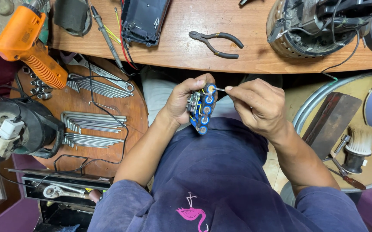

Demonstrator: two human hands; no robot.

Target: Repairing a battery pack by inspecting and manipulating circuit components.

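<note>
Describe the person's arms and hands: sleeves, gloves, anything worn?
Both hands are bare: left hand and right hand have no gloves, and no rings or watch show. The forearms are uncovered to above the elbow. Short dark navy sleeves of a T-shirt with a pink flamingo print cover the upper arms.

1 pliers [217,44], 1 heat gun [27,41], 1 brush [358,147]

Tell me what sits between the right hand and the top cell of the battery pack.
In the head view, a thin pale strip pinched in the right hand bridges that gap, its tip at the top cell of the battery pack, which the left hand holds.
</note>
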